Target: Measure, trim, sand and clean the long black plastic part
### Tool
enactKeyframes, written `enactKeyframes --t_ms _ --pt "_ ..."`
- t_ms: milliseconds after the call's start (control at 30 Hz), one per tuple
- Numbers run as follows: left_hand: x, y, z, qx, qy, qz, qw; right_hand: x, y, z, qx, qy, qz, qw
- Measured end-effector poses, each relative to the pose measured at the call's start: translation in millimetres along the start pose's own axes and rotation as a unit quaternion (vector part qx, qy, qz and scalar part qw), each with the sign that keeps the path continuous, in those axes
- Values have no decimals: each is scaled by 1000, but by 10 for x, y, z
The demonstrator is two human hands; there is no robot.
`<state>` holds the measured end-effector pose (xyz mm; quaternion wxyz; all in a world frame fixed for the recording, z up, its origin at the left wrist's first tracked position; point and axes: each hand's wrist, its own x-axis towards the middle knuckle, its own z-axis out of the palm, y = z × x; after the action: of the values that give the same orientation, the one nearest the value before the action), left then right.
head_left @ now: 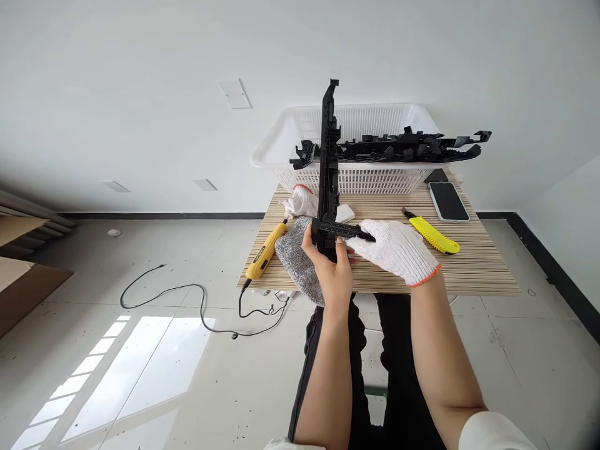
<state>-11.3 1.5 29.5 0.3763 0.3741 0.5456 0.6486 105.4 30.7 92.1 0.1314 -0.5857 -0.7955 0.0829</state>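
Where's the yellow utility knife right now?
In the head view, the yellow utility knife lies toward the right side of the table, between the gloved right hand and the phone.

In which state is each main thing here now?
Left hand: bare, gripping black part
Right hand: gloved, holding caliper
Black part: held over table
Caliper: set across black part
Basket: lidless, holding more black parts
Phone: face up, screen dark
Knife: lying flat, blade unclear
Yellow tool: lying down, corded
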Motion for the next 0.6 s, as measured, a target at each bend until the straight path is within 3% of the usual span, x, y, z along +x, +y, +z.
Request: enactKeyframes --t_ms 200,467,600 --pt "4 2 -21 -24 -2 -14 1000 5 36 -41 18 -16 5 1000" --pt "18 7 -32 -11 -26 -8 1000 -1 127 -44 2 54 -2 999" --pt "10 4 -33 2 -38 3 999 11 89 -21 0 52 1 999"
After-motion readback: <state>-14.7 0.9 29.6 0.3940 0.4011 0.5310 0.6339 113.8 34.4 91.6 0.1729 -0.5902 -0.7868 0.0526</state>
